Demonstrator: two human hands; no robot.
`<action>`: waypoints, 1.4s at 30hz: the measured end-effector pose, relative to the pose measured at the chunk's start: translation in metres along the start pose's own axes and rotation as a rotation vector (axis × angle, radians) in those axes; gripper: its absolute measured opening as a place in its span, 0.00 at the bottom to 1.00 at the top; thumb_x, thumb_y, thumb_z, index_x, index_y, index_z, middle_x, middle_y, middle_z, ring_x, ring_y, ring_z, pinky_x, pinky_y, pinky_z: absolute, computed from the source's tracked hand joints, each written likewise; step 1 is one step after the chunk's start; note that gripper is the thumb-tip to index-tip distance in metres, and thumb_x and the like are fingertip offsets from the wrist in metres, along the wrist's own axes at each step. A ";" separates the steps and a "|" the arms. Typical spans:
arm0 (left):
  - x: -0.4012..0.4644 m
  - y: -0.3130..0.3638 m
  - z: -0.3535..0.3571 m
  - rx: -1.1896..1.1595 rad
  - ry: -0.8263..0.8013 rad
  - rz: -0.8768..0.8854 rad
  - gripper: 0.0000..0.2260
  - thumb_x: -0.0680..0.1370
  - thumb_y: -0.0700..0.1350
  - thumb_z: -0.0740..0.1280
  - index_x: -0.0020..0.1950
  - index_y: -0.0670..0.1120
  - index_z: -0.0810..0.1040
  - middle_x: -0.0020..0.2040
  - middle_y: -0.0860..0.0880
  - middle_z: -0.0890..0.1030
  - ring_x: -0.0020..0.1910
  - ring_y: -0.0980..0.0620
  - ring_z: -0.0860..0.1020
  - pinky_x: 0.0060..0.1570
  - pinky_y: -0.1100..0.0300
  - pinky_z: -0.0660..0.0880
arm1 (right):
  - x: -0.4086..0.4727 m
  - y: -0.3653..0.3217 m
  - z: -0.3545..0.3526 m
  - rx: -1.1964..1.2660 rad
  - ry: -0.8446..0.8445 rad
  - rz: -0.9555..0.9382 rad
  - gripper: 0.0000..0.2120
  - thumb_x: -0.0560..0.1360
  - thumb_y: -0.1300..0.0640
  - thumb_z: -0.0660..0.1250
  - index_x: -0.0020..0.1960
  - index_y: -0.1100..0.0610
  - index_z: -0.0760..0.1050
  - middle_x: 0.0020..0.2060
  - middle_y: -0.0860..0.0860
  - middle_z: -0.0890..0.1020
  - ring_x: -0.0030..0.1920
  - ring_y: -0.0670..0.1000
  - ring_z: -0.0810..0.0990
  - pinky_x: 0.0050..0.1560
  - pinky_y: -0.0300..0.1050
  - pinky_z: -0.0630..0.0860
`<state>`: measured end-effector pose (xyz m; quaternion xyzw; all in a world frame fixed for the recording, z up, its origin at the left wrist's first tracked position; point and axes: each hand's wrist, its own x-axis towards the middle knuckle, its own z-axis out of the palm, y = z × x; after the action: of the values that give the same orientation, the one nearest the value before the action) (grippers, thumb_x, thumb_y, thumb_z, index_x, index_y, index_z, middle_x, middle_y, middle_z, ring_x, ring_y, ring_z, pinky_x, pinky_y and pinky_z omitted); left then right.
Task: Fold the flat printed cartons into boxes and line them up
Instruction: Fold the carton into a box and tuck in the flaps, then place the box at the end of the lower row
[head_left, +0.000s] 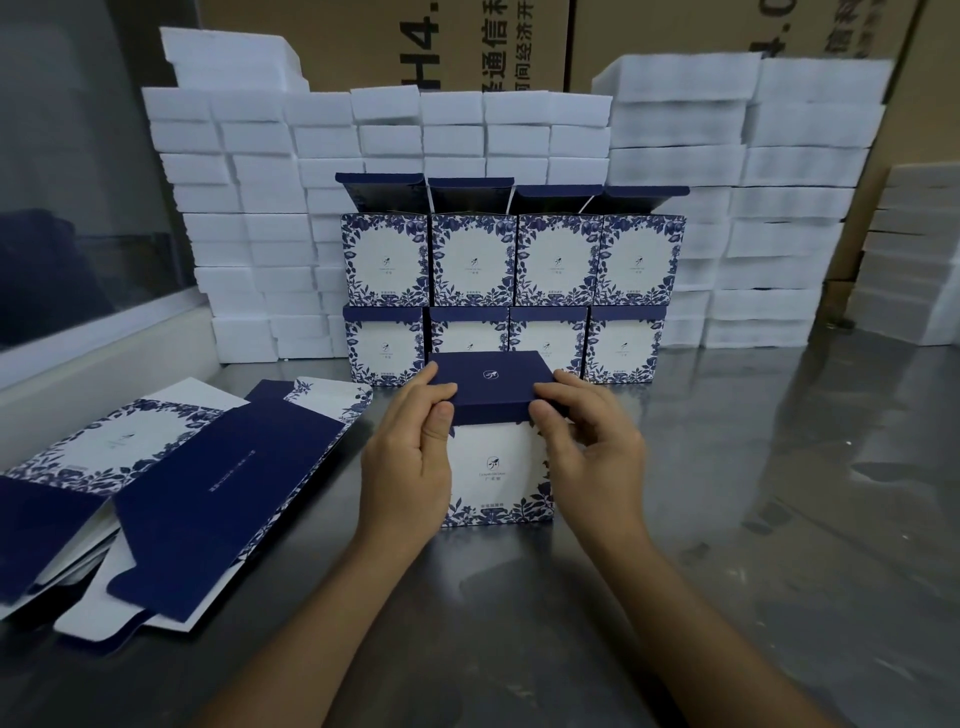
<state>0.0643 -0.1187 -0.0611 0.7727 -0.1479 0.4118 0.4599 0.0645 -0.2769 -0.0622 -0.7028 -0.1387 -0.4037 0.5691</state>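
A folded blue-and-white floral box (496, 478) stands on the steel table in front of me, its navy lid lying down over the top. My left hand (410, 452) pinches the lid's left front corner, thumb on the front flap. My right hand (587, 447) pinches the right front corner the same way. Behind it, finished boxes (511, 291) are lined up in two stacked rows; the upper row has its lids standing open. A loose pile of flat printed cartons (156, 493) lies at the left of the table.
Stacks of white foam blocks (737, 208) form a wall behind the boxes, with brown shipping cartons (467, 47) above. A glass partition (78, 182) closes the left side. Bare steel table (779, 519) stretches to the right and toward me.
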 end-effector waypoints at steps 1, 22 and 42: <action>-0.001 -0.001 0.000 -0.025 -0.002 -0.019 0.13 0.82 0.47 0.58 0.60 0.45 0.79 0.68 0.56 0.73 0.65 0.62 0.72 0.59 0.72 0.67 | -0.001 0.000 0.000 0.007 -0.011 0.016 0.10 0.77 0.62 0.72 0.54 0.48 0.81 0.58 0.52 0.82 0.57 0.36 0.78 0.49 0.27 0.72; -0.011 -0.032 0.007 0.003 -0.241 -0.467 0.06 0.78 0.43 0.68 0.53 0.51 0.79 0.43 0.61 0.81 0.44 0.65 0.79 0.47 0.70 0.72 | -0.006 0.026 -0.004 -0.169 -0.169 0.462 0.14 0.77 0.54 0.72 0.60 0.48 0.73 0.49 0.42 0.81 0.46 0.38 0.80 0.51 0.44 0.80; -0.021 -0.037 0.014 0.146 -0.585 -0.275 0.16 0.77 0.44 0.67 0.64 0.56 0.76 0.57 0.58 0.80 0.59 0.58 0.77 0.62 0.62 0.71 | 0.002 0.028 0.007 -0.513 -0.026 0.376 0.61 0.62 0.44 0.81 0.81 0.49 0.43 0.73 0.58 0.61 0.70 0.62 0.67 0.65 0.60 0.71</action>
<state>0.0805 -0.1137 -0.1024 0.9018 -0.1383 0.1160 0.3927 0.0867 -0.2796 -0.0800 -0.8417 0.0929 -0.3042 0.4363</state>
